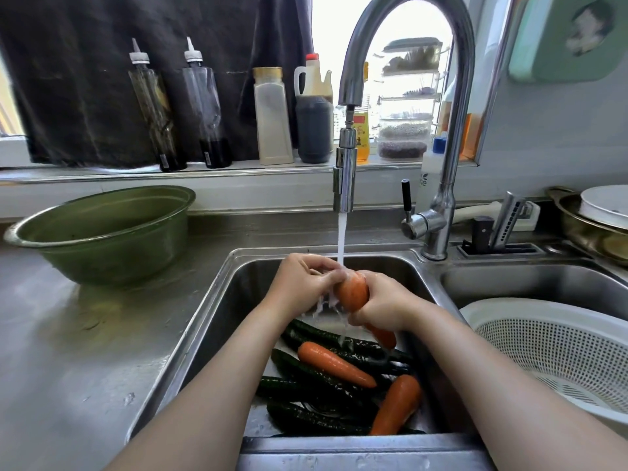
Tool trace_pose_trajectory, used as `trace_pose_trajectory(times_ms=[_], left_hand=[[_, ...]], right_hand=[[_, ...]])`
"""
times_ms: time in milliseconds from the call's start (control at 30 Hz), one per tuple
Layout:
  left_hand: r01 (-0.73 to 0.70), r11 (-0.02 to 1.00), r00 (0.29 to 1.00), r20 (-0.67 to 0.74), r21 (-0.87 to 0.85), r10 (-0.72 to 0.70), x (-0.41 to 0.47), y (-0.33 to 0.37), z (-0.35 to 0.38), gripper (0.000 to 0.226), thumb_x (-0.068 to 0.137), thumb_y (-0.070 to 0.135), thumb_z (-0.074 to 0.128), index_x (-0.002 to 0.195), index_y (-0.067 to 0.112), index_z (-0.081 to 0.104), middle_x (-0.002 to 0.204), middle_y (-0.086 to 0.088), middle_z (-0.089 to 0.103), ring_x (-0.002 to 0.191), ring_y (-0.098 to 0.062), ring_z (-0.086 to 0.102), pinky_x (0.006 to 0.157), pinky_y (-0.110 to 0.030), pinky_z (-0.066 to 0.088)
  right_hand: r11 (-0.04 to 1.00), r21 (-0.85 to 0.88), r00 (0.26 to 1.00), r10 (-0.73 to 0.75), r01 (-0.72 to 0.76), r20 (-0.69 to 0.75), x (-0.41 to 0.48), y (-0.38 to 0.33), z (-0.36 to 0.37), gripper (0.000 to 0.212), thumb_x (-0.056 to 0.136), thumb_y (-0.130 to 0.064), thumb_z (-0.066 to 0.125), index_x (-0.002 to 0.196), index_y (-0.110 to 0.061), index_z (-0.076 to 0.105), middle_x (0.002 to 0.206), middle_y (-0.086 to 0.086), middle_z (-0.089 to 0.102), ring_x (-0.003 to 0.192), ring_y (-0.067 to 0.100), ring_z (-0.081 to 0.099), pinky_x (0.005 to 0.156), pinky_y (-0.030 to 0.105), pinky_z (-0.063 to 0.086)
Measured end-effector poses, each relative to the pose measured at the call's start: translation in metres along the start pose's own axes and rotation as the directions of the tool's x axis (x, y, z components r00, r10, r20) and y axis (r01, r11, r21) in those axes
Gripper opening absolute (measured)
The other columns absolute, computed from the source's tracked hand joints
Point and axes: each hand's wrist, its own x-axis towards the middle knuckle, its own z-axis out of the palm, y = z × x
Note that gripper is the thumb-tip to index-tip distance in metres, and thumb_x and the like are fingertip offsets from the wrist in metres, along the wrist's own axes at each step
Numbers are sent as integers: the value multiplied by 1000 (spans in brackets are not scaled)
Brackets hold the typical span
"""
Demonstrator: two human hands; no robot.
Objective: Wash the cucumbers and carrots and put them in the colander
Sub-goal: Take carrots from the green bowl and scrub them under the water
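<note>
Stainless steel sink point(217, 300) out front, and water poured from the curved chrome tap point(345, 178). Right hand point(384, 305) had the fat orange carrot point(353, 292) wrapped up, fingers curled tight round its middle, thick end up in the stream, tip poking out below the palm. Left hand point(299, 283) pinched that wet top end with bunched fingers. Down in the basin lay dark green cucumbers point(306, 372) and two more carrots point(334, 363). White plastic colander point(557, 341) sat in the right-hand basin.
</note>
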Motion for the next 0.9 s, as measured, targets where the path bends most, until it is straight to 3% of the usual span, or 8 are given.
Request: trace_pose_trajectory(times_ms=[133,267,467,600,667,800,900], left_hand=[[-45,982,999,17,183,42,5,-4,5,10,90,25,75,81,27,76,87,8,75,78,-20,69,79,-42,59],[-41,956,999,4,290,42,9,-6,9,16,98,28,63,83,25,66,89,5,67,84,-14,63,78,-36,53],[58,963,997,-69,263,-41,8,-12,10,27,105,31,49,82,23,60,77,5,65,78,-18,63,75,-43,52],[56,990,998,4,130,-56,5,-10,4,10,97,23,62,93,30,68,82,4,69,72,-12,66,72,-38,56],[86,994,994,58,70,-90,3,-10,6,6,94,31,68,95,32,74,85,6,73,79,-13,70,74,-39,60],[160,987,987,-3,15,-160,1,-3,8,10,85,32,81,80,24,78,84,0,77,80,-18,73,75,-41,62],[206,978,979,-6,-41,-206,-1,3,9,12,86,24,79,78,18,74,85,-14,76,74,-21,70,67,-36,60]], right_hand=[[1000,-28,1000,-1,0,-28,-1,0,0,51,58,-26,82,105,-35,64,92,-10,71,86,11,68,80,34,58],[999,-47,999,-18,15,-50,1,-1,2,52,61,-25,85,107,-35,64,95,-9,70,87,11,66,81,33,56],[999,7,997,-43,44,-61,3,-4,6,52,58,-25,84,106,-36,66,93,-12,72,86,6,68,79,32,58],[1000,-1,997,-15,15,-73,4,1,4,54,58,-21,85,106,-34,66,93,-10,72,86,12,69,77,33,59],[1000,-19,997,-1,0,-78,3,3,1,53,60,-20,85,108,-33,65,93,-10,70,87,12,68,77,31,57],[998,-66,997,3,-8,-82,3,5,1,51,63,-21,83,107,-33,62,96,-7,69,87,12,67,79,34,58],[996,-87,999,4,-8,-46,5,6,5,61,67,-25,84,113,-35,46,102,-4,65,92,16,65,83,36,56]])
